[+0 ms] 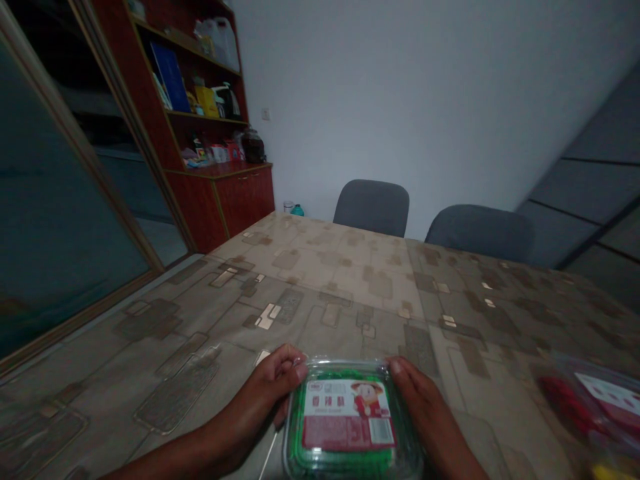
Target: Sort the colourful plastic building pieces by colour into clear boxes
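A clear plastic food box (350, 460) with green inside and a white and dark red label on its lid is at the bottom middle, close to me. My left hand (280, 380) grips its far left corner, the thumb on the lid's edge and fingers curled at the side. On the far right corner, my right hand (417, 393) is closed around the edge, with most of its fingers hidden behind the box. The box's near edge is cut off by the frame.
A patterned cloth covers the table (320, 320). At the right edge lies another clear box (595, 400) with red inside and a label, something yellow (615, 470) below it. Two grey chairs (373, 203) stand behind the table, and a red-brown cabinet (240, 200) at back left.
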Motion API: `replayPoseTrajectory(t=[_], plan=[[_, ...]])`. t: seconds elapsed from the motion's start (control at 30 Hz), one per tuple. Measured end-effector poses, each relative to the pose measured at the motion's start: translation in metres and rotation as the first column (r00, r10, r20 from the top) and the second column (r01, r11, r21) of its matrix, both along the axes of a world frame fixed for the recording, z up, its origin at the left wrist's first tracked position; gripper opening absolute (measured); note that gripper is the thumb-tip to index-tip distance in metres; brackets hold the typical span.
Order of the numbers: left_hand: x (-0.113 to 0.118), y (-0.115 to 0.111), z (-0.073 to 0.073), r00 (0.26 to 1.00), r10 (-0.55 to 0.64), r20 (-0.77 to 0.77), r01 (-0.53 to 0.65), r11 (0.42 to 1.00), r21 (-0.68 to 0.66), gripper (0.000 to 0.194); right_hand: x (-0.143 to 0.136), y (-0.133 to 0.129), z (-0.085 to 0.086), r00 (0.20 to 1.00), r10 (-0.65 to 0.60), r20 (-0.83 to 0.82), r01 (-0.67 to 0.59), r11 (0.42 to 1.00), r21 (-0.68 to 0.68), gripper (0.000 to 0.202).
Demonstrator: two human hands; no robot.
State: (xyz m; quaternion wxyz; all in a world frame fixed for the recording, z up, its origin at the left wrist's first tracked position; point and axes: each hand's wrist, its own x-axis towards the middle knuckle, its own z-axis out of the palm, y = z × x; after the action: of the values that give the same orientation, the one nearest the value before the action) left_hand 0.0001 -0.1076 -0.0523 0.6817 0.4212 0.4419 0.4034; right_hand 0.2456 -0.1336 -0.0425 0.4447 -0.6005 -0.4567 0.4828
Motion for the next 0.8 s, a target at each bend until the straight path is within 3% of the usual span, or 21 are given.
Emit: replayPoseTrajectory(t=[0.2,0.3,0.4,0.5,0.57,0.63,0.7,0.73,0.77,0.8], plan=[[0.001,0.003,-0.002,0.999,-0.007,0.044,0.011,0.994,-0.108,0.049,0.000,0.003,0.000,0.994,0.034,-0.104,-0.036,0.999,-0.016,0.045],[0.002,0.002,-0.005,1.000,-0.004,0.027,0.006,0.997,-0.079,0.048,0.001,0.002,0.002,0.993,0.062,-0.104,-0.065,0.998,-0.022,0.043],[0.001,0.000,-0.002,0.998,0.005,-0.055,-0.004,1.000,0.024,0.047,0.002,0.001,0.002,0.995,0.066,-0.080,-0.067,0.998,-0.009,0.043],[-0.003,-0.003,0.010,0.945,0.066,-0.320,0.038,0.950,0.310,0.039,0.002,0.000,-0.001,0.995,0.072,-0.070,-0.073,0.997,-0.001,0.045],[-0.005,-0.006,0.017,0.828,0.176,-0.532,0.187,0.808,0.559,0.035,0.003,0.000,-0.001,0.995,0.081,-0.058,-0.080,0.997,0.015,0.048],[-0.005,-0.009,0.018,0.712,0.280,-0.644,0.429,0.553,0.714,0.040,0.004,-0.001,0.002,0.996,0.092,-0.017,-0.091,0.995,0.041,0.053],[-0.002,-0.011,0.011,0.646,0.379,-0.663,0.616,0.253,0.746,0.051,0.006,-0.004,0.008,0.993,0.111,0.052,-0.114,0.991,0.073,0.056],[0.000,-0.011,0.005,0.615,0.439,-0.655,0.676,0.134,0.725,0.055,0.007,-0.006,0.010,0.989,0.115,0.097,-0.124,0.988,0.089,0.058],[0.002,-0.010,-0.001,0.585,0.501,-0.637,0.716,0.048,0.696,0.055,0.008,-0.010,0.011,0.983,0.113,0.145,-0.128,0.987,0.097,0.058],[0.004,-0.010,-0.006,0.550,0.560,-0.619,0.747,0.001,0.665,0.052,0.009,-0.015,0.010,0.975,0.109,0.193,-0.130,0.987,0.096,0.059]])
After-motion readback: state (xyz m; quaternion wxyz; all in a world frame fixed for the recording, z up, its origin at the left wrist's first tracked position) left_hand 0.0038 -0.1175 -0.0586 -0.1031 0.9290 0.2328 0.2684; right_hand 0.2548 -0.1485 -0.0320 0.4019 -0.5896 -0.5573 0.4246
